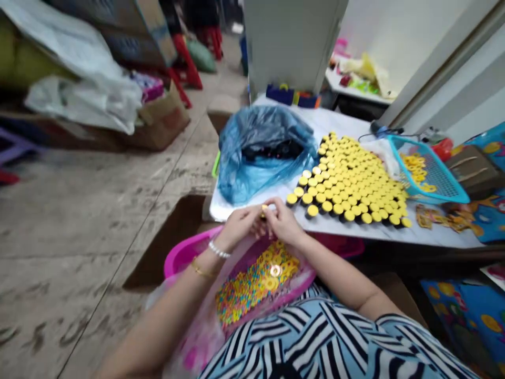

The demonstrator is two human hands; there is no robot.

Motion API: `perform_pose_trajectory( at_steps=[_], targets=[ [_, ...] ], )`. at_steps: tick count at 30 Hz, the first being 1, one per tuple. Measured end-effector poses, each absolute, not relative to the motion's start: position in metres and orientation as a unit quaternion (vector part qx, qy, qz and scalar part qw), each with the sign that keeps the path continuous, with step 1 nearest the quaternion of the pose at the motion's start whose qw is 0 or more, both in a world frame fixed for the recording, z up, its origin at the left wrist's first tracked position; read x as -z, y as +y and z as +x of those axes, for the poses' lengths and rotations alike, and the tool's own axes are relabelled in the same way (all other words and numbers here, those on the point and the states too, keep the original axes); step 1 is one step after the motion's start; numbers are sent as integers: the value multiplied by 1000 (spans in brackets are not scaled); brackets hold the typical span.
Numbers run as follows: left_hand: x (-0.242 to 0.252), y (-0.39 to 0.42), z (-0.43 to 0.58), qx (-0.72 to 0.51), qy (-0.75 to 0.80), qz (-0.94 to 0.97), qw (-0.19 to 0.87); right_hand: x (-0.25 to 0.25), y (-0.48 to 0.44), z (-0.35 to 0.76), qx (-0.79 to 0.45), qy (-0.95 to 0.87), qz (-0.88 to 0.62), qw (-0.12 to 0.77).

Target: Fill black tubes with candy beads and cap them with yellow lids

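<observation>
My left hand (239, 224) and my right hand (282, 221) meet above the table's front edge, their fingers pinching a small gold piece (263, 211). Nearest to them stands a block of many small dark jars with yellow caps (347, 181), packed tightly on the white table top (252, 202). Below my hands, a pink plastic basin (183, 258) lined with a clear bag sits on my lap. It holds a heap of small multicoloured rings (252, 284), with a gold-centred ring (275, 270) on top.
A blue plastic bag (260, 152) holding dark items lies left of the jars. A teal mesh basket (428, 171) with yellow pieces and scattered gold packets (442, 218) lie to the right. Cardboard boxes, plastic sheeting and red stools stand on the concrete floor at left.
</observation>
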State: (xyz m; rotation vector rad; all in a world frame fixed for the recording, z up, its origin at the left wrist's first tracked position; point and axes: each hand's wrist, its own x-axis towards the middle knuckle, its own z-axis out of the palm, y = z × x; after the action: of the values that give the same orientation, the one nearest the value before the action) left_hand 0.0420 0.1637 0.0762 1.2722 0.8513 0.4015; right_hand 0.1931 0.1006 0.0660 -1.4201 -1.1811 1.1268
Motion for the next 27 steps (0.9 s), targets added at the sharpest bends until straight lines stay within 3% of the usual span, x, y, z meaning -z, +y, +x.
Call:
perform_pose_trajectory(
  at_steps=[8, 16, 19, 27],
  targets=[
    [-76, 170, 37, -212, 363, 618, 664, -51, 87, 188, -296, -559, -608, 480],
    [-70, 170, 41, -141, 348, 700, 607, -66, 86, 176, -104, -626, -743, 213],
    [-67, 172, 47, -155, 367, 748, 531, -70, 90, 176, -96, -626, -755, 168],
    [-69, 194, 87, -209, 394, 811, 377, -56, 77, 191, -102, -650, -708, 257]
  ],
)
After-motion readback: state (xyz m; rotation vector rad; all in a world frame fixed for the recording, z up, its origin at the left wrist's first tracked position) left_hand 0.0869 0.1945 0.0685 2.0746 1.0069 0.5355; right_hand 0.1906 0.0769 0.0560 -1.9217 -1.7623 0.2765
